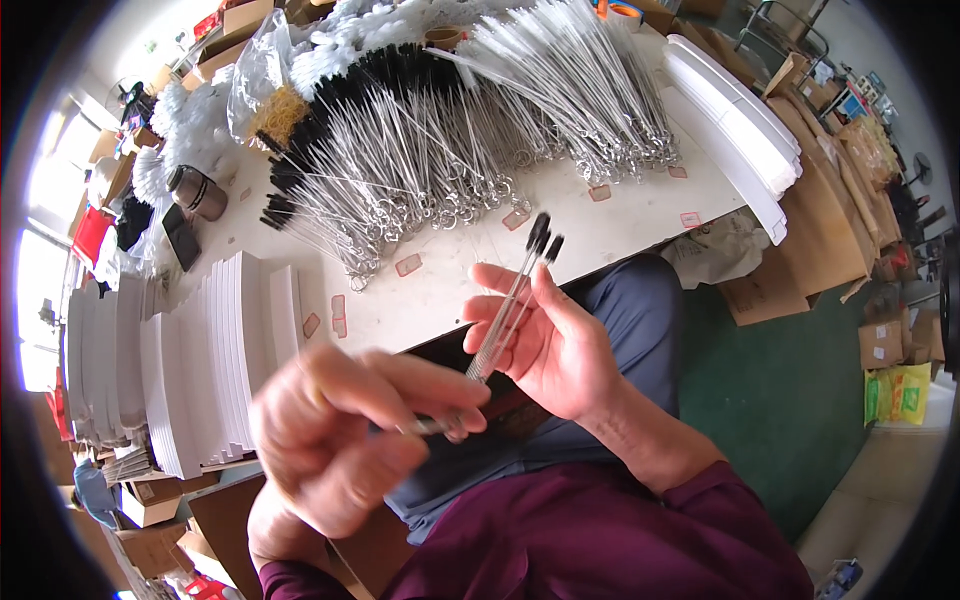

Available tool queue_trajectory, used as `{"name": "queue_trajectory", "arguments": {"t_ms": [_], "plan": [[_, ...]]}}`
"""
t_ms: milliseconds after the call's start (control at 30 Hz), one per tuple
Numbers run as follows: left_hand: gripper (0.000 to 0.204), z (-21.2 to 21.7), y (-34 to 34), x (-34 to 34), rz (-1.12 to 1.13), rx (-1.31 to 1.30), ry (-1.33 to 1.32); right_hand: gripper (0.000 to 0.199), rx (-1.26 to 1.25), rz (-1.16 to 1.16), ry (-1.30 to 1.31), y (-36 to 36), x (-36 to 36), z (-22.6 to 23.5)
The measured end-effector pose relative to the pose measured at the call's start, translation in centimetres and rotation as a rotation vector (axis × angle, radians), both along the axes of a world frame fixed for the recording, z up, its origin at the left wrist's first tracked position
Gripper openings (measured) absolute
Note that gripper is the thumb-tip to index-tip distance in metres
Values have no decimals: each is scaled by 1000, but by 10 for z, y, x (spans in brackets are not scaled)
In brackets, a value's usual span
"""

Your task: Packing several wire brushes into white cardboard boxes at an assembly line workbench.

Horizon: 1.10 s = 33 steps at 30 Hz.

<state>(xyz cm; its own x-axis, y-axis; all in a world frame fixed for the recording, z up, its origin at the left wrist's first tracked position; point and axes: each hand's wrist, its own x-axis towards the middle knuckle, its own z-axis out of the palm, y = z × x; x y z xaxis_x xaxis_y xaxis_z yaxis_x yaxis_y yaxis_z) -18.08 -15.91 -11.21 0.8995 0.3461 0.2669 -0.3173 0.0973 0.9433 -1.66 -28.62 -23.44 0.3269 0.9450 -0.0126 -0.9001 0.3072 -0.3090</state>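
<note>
Right grip [555, 350], loosely curled with its palm showing, has a few thin brushes [510, 305] lying between thumb and fingers, just short of the counter's [600, 225] near edge. Their long axis slants from near left to far right: black tips [540, 237] at the far end, wire ends toward the left grip [335, 430], the nearer one to that end. That left grip is pinched together on a small metal piece [430, 427], too blurred to identify.
</note>
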Motion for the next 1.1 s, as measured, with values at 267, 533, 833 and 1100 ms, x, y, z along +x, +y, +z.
{"name": "queue_trajectory", "arguments": {"t_ms": [267,533,833,1100], "plan": [[24,-59,-14,15,-56,957,-223,44,-246,-202,33,4,26,21],[33,-114,-31,51,-10,1282,-228,43,-296,-312,-76,-4,76,7],[20,-117,-2,112,93,989,236,33,-708,-752,-457,-33,170,-40],[12,-119,24,213,139,687,419,36,-679,-834,-644,-23,178,-67]]}}
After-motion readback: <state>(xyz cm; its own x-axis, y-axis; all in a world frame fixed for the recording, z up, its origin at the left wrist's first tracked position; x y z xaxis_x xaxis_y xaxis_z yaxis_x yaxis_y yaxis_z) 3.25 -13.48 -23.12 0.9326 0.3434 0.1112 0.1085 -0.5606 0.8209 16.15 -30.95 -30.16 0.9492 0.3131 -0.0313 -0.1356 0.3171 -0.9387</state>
